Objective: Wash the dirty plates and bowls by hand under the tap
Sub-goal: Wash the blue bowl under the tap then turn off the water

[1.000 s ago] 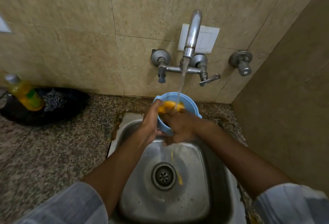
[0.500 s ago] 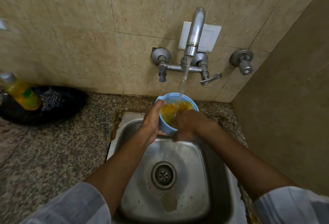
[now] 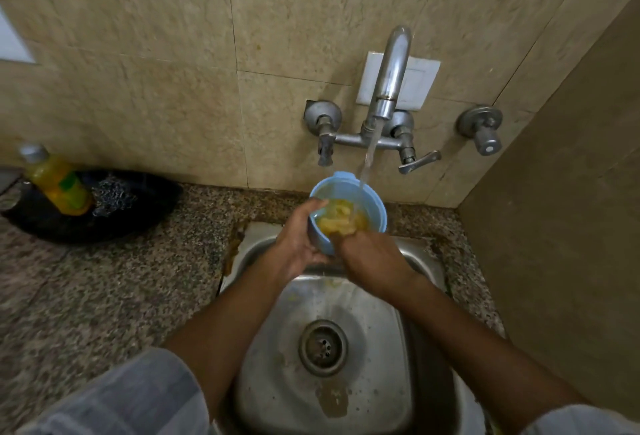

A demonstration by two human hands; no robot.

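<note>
A light blue bowl (image 3: pixel 374 206) is held tilted over the back of the steel sink (image 3: pixel 377 372), under the running tap (image 3: pixel 389 88). My left hand (image 3: pixel 298 244) grips the bowl's left rim and outer wall. My right hand (image 3: pixel 370 254) reaches into the bowl, its fingers covered by yellow, cloudy water (image 3: pixel 341 220), so what they hold cannot be seen. The stream of water falls into the bowl's far side.
A yellow soap bottle (image 3: pixel 57 182) and a steel scrubber (image 3: pixel 112 194) lie on a black dish (image 3: pixel 138 223) at the left of the speckled granite counter (image 3: pixel 114 296). A side wall (image 3: pixel 571 227) stands close on the right. Yellowish residue lies near the drain (image 3: pixel 323 348).
The bowl has filled with more yellow water and my right hand's fingers have moved inside it. The yellow trickle in the sink has washed down to a patch below the drain.
</note>
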